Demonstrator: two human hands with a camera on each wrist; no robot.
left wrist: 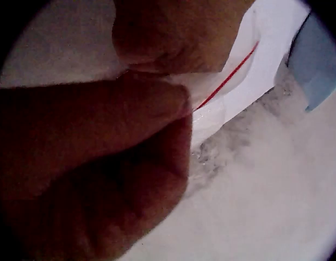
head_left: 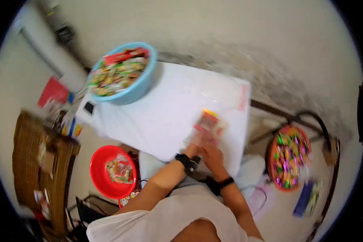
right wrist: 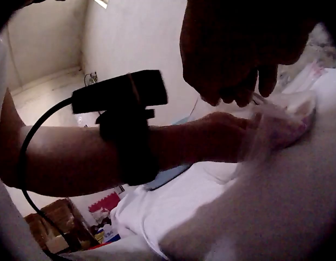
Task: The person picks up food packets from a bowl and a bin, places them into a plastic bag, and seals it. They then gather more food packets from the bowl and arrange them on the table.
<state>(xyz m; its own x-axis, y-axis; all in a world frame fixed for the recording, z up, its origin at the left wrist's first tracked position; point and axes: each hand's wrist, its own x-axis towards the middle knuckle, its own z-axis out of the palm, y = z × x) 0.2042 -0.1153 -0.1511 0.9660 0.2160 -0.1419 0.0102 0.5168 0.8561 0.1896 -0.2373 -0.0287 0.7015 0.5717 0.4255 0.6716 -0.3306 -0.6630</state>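
A clear plastic bag (head_left: 209,128) with red and yellow printing or contents lies on the white-covered table in front of the person, blurred in the head view. The left hand (head_left: 192,148) pinches its near edge between thumb and bent forefinger. Close beside it, the right hand (head_left: 213,156) grips the same edge with curled fingers. In the left wrist view a red line runs along the clear bag (left wrist: 225,81), away from the pinching left hand (left wrist: 119,168). The right wrist view has the right hand (right wrist: 244,49) above the left hand (right wrist: 222,136), with the bag's far part against the tabletop.
A blue basin (head_left: 147,82) heaped with wrapped snacks stands at the table's far left. On the floor are a red basin (head_left: 99,177) with a few packets, left, and an orange basket (head_left: 273,171) of shiny wrapped sweets, right. A wicker chair (head_left: 26,161) is far left.
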